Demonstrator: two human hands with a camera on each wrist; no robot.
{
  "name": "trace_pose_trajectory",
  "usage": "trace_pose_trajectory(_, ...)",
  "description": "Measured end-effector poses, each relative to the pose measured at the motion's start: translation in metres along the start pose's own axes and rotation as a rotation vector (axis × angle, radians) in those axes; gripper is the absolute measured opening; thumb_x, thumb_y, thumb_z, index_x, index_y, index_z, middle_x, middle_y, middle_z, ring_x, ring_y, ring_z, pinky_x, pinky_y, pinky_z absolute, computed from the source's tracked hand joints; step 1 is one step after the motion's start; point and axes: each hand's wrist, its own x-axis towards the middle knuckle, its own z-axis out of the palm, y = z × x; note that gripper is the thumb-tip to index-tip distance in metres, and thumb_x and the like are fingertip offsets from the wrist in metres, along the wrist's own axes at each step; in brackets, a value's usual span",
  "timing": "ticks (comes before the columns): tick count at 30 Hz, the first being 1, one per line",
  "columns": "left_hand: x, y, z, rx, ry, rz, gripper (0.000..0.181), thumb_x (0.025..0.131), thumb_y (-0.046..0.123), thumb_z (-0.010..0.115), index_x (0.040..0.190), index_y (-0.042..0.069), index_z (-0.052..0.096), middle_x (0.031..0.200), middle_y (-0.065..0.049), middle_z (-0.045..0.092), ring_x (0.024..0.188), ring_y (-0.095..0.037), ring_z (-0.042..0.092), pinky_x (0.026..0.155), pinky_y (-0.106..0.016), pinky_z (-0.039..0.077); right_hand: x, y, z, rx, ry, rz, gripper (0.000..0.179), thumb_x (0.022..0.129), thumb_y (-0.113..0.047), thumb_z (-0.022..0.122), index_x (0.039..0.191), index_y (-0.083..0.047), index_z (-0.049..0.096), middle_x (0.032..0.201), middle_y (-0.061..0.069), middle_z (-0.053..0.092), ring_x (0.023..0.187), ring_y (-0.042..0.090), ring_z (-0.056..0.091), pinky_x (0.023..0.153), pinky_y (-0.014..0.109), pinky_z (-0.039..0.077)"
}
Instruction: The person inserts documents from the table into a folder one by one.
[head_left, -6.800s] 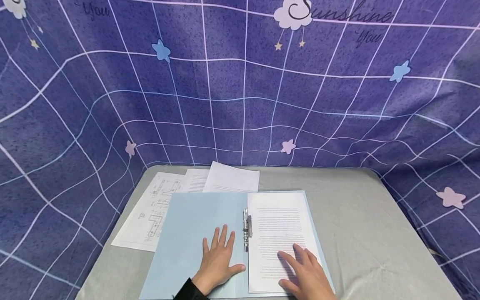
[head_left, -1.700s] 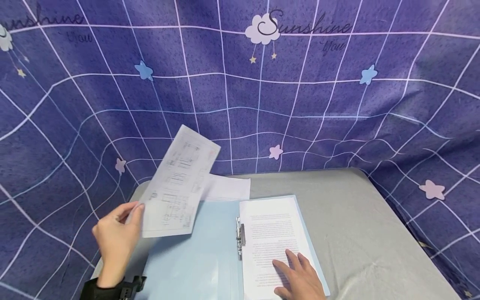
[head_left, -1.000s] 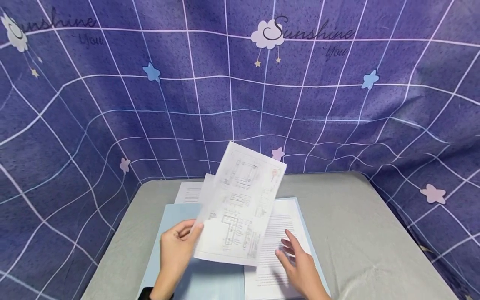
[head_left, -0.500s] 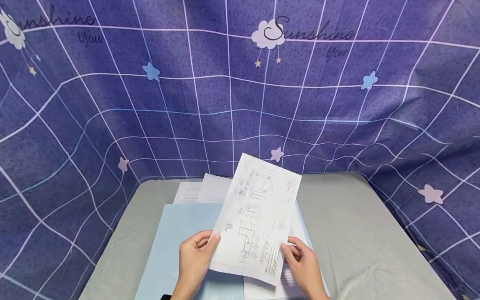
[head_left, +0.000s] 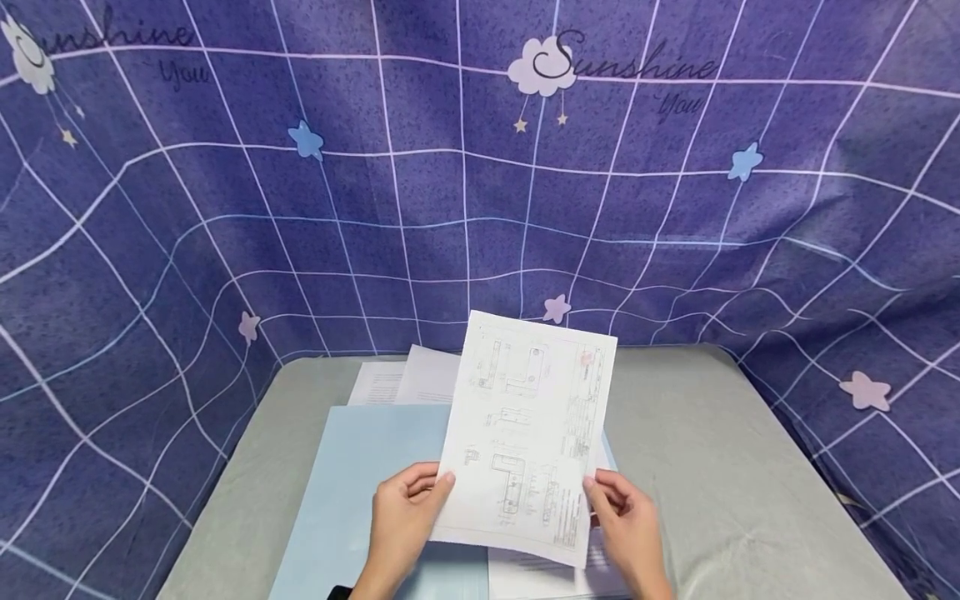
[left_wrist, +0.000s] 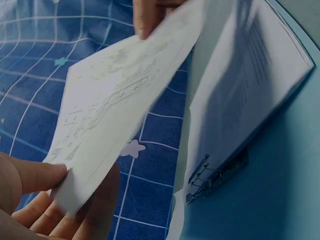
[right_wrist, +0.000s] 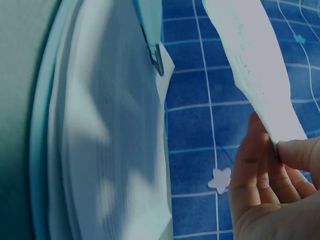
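Note:
A white sheet of paper (head_left: 517, 433) printed with technical drawings is held up above the open folder in the head view. My left hand (head_left: 405, 517) pinches its left edge between thumb and fingers, as the left wrist view also shows with the sheet (left_wrist: 115, 100). On the opposite edge, my right hand (head_left: 626, 525) pinches the paper too. Below lies the light blue folder (head_left: 360, 475), its metal clip (left_wrist: 215, 175) visible in the left wrist view. A stack of printed pages (right_wrist: 120, 125) rests on the folder's right side, mostly covered by the raised sheet in the head view.
Two more printed sheets (head_left: 431, 379) stick out behind the folder at the back left. Everything rests on a table with a grey cloth (head_left: 712, 467). A purple-blue grid-patterned curtain (head_left: 465, 167) surrounds the back and sides.
The left hand has lifted the drawing sheet from the left and brought it over the folder. My right hand has left the stacked pages and taken the sheet's right edge; the sheet is now straighter.

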Motion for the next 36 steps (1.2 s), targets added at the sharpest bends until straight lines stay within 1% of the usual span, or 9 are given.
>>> trace_pose_trajectory(5, -0.001, -0.005, 0.002, 0.146, -0.088, 0.110, 0.011, 0.085, 0.014, 0.076, 0.097, 0.013, 0.075, 0.088, 0.002, 0.074, 0.074, -0.007, 0.070, 0.063, -0.021, 0.056, 0.009, -0.002, -0.019, -0.064, 0.091, 0.032, 0.015, 0.092, -0.012, 0.069, 0.103, -0.002, 0.072, 0.086, 0.011, 0.073, 0.064, 0.013, 0.066, 0.054, 0.026, 0.054)
trace_pose_trajectory(9, -0.004, -0.011, 0.003, 0.312, -0.191, 0.171, 0.020, 0.086, 0.019, 0.076, 0.106, 0.019, 0.073, 0.102, 0.002, 0.073, 0.084, -0.011, 0.070, 0.066, -0.024, 0.056, 0.015, 0.001, -0.037, -0.142, 0.169, 0.047, 0.018, 0.092, -0.018, 0.070, 0.104, -0.004, 0.073, 0.088, 0.010, 0.074, 0.066, 0.009, 0.066, 0.055, 0.022, 0.052)
trace_pose_trajectory(12, -0.008, -0.015, 0.002, 0.462, -0.274, 0.232, 0.033, 0.085, 0.026, 0.077, 0.116, 0.019, 0.069, 0.117, -0.002, 0.069, 0.102, -0.022, 0.067, 0.080, -0.036, 0.056, 0.019, 0.006, -0.051, -0.154, 0.193, 0.056, 0.023, 0.093, -0.021, 0.069, 0.107, -0.003, 0.072, 0.091, 0.011, 0.074, 0.066, 0.008, 0.066, 0.054, 0.022, 0.052)
trace_pose_trajectory(16, -0.013, -0.026, 0.001, 0.612, -0.371, 0.255, 0.049, 0.081, 0.029, 0.079, 0.125, 0.013, 0.064, 0.136, -0.016, 0.055, 0.125, -0.038, 0.052, 0.097, -0.057, 0.044, 0.023, 0.012, -0.069, -0.211, 0.225, 0.079, 0.026, 0.093, -0.022, 0.068, 0.110, -0.003, 0.072, 0.090, 0.009, 0.073, 0.065, 0.007, 0.066, 0.053, 0.021, 0.052)
trace_pose_trajectory(18, -0.014, -0.032, 0.001, 0.677, -0.417, 0.245, 0.055, 0.079, 0.031, 0.081, 0.127, 0.010, 0.063, 0.141, -0.023, 0.048, 0.130, -0.046, 0.044, 0.099, -0.065, 0.037, 0.024, 0.015, -0.076, -0.240, 0.238, 0.093, 0.026, 0.093, -0.023, 0.068, 0.111, -0.003, 0.071, 0.088, 0.006, 0.073, 0.064, 0.008, 0.066, 0.052, 0.022, 0.052)
trace_pose_trajectory(22, -0.018, -0.040, 0.001, 0.816, -0.517, 0.233, 0.068, 0.073, 0.041, 0.083, 0.129, 0.009, 0.061, 0.147, -0.027, 0.039, 0.135, -0.055, 0.030, 0.097, -0.077, 0.023, 0.024, 0.020, -0.090, -0.265, 0.235, 0.118, 0.027, 0.093, -0.025, 0.069, 0.110, -0.003, 0.071, 0.084, 0.000, 0.073, 0.062, 0.009, 0.065, 0.051, 0.022, 0.051)
trace_pose_trajectory(26, -0.022, -0.045, 0.002, 0.889, -0.565, 0.250, 0.076, 0.068, 0.047, 0.083, 0.131, 0.011, 0.060, 0.149, -0.027, 0.036, 0.136, -0.056, 0.026, 0.095, -0.080, 0.020, 0.022, 0.024, -0.103, -0.246, 0.212, 0.130, 0.028, 0.092, -0.022, 0.071, 0.109, -0.001, 0.071, 0.081, -0.004, 0.073, 0.062, 0.008, 0.066, 0.051, 0.023, 0.052)
trace_pose_trajectory(31, -0.024, -0.050, 0.004, 0.909, -0.566, 0.268, 0.080, 0.064, 0.049, 0.084, 0.132, 0.014, 0.060, 0.149, -0.027, 0.036, 0.135, -0.058, 0.026, 0.094, -0.082, 0.019, 0.020, 0.028, -0.112, -0.296, 0.186, 0.161, 0.031, 0.091, -0.023, 0.071, 0.111, 0.002, 0.071, 0.083, 0.001, 0.074, 0.063, 0.006, 0.066, 0.052, 0.022, 0.052)
trace_pose_trajectory(36, -0.025, -0.053, 0.006, 0.916, -0.565, 0.245, 0.080, 0.063, 0.049, 0.085, 0.133, 0.018, 0.060, 0.150, -0.026, 0.036, 0.136, -0.058, 0.024, 0.093, -0.083, 0.016, 0.019, 0.031, -0.117, -0.328, 0.163, 0.184, 0.035, 0.092, -0.024, 0.070, 0.113, 0.003, 0.069, 0.085, 0.006, 0.074, 0.064, 0.005, 0.066, 0.053, 0.021, 0.052)
